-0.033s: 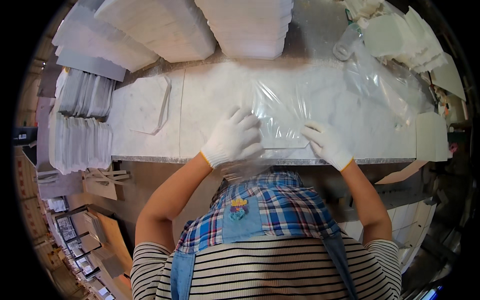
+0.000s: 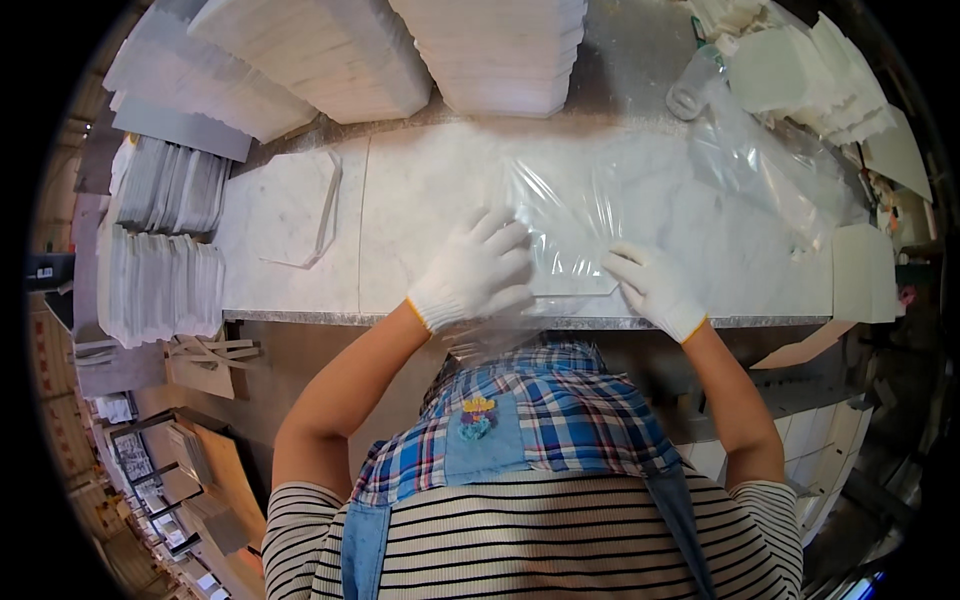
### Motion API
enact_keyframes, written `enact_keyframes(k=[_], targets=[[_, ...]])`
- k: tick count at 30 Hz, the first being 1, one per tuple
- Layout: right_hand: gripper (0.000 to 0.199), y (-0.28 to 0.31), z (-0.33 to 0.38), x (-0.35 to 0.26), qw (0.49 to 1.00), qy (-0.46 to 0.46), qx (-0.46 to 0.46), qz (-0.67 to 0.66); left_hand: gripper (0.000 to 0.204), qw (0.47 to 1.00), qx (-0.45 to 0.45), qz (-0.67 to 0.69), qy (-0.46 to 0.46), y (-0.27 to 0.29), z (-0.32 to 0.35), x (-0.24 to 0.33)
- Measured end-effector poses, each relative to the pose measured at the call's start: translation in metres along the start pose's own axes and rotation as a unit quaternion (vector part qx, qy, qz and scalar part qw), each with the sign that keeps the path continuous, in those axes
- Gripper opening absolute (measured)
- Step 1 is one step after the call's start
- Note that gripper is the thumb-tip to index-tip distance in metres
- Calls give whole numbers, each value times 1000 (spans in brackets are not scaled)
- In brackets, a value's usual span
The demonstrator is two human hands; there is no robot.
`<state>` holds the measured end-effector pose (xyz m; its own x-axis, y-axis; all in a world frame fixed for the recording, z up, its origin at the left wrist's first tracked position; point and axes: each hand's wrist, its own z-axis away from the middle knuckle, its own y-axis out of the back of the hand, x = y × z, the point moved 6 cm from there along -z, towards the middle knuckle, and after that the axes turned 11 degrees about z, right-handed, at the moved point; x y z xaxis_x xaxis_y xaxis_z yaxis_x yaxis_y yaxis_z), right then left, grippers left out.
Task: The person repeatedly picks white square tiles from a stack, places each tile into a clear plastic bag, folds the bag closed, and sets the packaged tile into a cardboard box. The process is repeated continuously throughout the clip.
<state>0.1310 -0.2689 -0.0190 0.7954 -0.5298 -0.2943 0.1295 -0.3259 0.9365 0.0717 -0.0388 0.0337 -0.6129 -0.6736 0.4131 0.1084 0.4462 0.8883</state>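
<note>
A clear plastic bag lies crinkled and shiny on the white work surface in front of me, around a flat white piece whose near edge shows. The bag's loose near end hangs over the table's front edge. My left hand, in a white knitted glove with a yellow cuff edge, lies on the bag's left side with its fingers spread. At the bag's right near corner, my right hand, gloved the same way, has its thumb and fingers closed on the plastic; the fingertips are partly hidden.
Tall stacks of white sheets stand at the back. Bundles of thin white pieces line the left side. A folded white piece with a strip lies left of me. More clear bags and a clear plastic bottle sit back right.
My left hand has shifted slightly to the right over the bag. The right hand stays in place at the corner.
</note>
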Motion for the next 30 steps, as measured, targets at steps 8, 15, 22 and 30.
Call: enact_keyframes(k=[8, 15, 22, 30], targets=[[32, 6, 14, -14, 999, -37, 28, 2, 50, 998, -61, -12, -9, -31, -4, 7], [25, 14, -5, -69, 997, 19, 60, -50, 51, 999, -52, 0, -4, -31, -6, 9], [17, -25, 7, -75, 988, 1, -4, -157, 49, 999, -51, 6, -3, -32, -4, 10], [14, -23, 59, -35, 978, -73, -14, -197, 48, 999, -48, 10, -12, -34, -4, 7]])
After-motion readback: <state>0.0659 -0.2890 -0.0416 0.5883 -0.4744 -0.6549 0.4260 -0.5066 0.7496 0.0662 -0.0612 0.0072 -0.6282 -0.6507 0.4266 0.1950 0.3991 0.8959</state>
